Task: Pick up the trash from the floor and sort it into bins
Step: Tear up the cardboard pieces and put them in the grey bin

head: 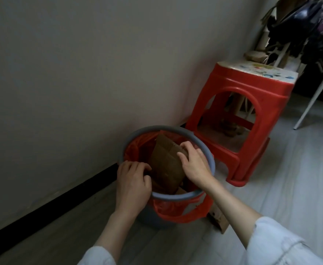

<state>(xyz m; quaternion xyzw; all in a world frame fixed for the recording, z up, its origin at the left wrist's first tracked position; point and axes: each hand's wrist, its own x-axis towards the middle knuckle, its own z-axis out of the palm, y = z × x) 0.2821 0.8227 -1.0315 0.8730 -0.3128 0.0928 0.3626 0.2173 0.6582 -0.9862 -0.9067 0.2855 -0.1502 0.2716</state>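
A grey round bin (200, 144) lined with a red plastic bag (177, 211) stands on the floor by the wall. A brown cardboard piece (166, 163) sticks up inside it, tilted. My left hand (133, 185) is at the bin's near-left rim, its fingers curled onto the cardboard's left edge. My right hand (194, 163) grips the cardboard's upper right edge from above.
A red plastic stool (252, 88) stands right behind the bin, against the wall. Another brown cardboard scrap (218, 219) leans on the floor at the bin's right side. A rack with dark clothes (302, 29) and a white metal leg (313, 98) are at the far right.
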